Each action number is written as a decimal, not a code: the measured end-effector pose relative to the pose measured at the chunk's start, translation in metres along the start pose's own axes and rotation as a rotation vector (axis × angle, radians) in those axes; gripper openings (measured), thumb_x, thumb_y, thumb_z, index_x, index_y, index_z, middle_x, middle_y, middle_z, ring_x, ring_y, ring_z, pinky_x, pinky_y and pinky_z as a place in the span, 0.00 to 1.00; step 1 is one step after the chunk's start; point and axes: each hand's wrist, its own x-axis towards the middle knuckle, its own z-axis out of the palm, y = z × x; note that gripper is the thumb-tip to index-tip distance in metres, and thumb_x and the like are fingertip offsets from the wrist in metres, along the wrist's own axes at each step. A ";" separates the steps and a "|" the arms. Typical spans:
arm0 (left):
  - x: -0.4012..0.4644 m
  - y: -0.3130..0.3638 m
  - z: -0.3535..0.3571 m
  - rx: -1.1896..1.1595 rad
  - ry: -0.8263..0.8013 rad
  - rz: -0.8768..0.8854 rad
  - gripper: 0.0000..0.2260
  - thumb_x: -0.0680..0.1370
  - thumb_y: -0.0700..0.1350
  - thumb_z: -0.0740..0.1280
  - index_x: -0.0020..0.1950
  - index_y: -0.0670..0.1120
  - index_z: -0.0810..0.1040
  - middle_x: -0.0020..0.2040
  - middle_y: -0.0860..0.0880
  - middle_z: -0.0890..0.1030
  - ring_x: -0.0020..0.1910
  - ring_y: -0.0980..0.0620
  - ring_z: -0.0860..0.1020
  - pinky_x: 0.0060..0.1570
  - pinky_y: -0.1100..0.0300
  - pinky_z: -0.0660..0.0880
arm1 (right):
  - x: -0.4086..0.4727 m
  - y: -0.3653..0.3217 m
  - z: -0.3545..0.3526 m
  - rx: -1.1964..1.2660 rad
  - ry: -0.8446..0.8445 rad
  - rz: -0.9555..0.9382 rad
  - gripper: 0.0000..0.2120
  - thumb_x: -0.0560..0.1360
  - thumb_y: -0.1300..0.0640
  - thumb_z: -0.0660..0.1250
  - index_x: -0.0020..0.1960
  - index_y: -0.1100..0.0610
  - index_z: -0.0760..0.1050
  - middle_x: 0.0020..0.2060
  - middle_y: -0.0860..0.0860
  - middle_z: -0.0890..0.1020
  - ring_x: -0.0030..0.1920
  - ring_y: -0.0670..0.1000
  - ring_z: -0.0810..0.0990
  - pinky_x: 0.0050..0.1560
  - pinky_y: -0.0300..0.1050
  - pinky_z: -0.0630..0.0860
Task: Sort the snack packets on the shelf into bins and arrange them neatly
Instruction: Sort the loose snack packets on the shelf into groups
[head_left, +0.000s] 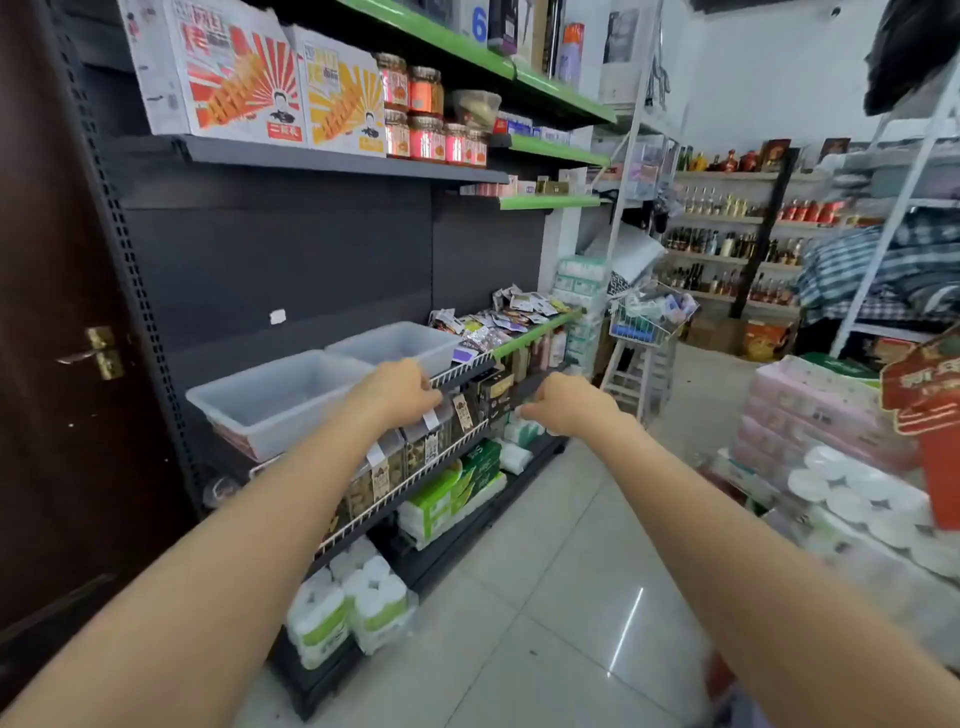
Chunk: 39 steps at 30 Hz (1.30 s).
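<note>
On the shelf, snack packets (511, 317); print unreadable. Left hand (402, 389), right hand (563, 405) loosely curled, holding nothing.

Not much to report on the body here tbh. Two forearms are seen, bare all the way up, no sleeves shown. The left hand (402, 387) and right hand (569, 405) are bare too, and no gloves, rings or watch can be made out.

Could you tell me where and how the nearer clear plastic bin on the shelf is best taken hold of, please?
Probably by the rim of the nearer bin, coming from the aisle side. It sits open-topped and looks empty, its front corner overhanging the shelf edge, and its flared lip gives fingers something to hook under. The left hand is closer; the farther bin crowds the right end.
</note>
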 end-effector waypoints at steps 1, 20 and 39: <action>0.010 0.003 0.010 -0.028 -0.057 0.018 0.09 0.78 0.44 0.61 0.40 0.44 0.77 0.40 0.45 0.79 0.36 0.49 0.73 0.36 0.58 0.68 | 0.006 0.006 0.006 -0.005 -0.069 0.006 0.17 0.78 0.46 0.61 0.38 0.58 0.65 0.34 0.52 0.70 0.37 0.54 0.71 0.37 0.46 0.68; 0.289 0.092 0.167 -0.148 -0.195 0.020 0.11 0.79 0.47 0.63 0.59 0.47 0.79 0.59 0.48 0.80 0.56 0.49 0.77 0.51 0.60 0.69 | 0.282 0.204 0.031 0.130 -0.201 0.096 0.18 0.78 0.52 0.61 0.33 0.58 0.61 0.30 0.52 0.67 0.31 0.52 0.66 0.31 0.44 0.60; 0.668 0.125 0.217 -0.272 -0.095 0.168 0.10 0.79 0.46 0.63 0.58 0.47 0.79 0.56 0.49 0.80 0.52 0.52 0.76 0.51 0.60 0.71 | 0.617 0.311 -0.006 0.197 -0.019 0.152 0.18 0.78 0.53 0.60 0.66 0.56 0.72 0.55 0.57 0.80 0.51 0.57 0.80 0.53 0.53 0.79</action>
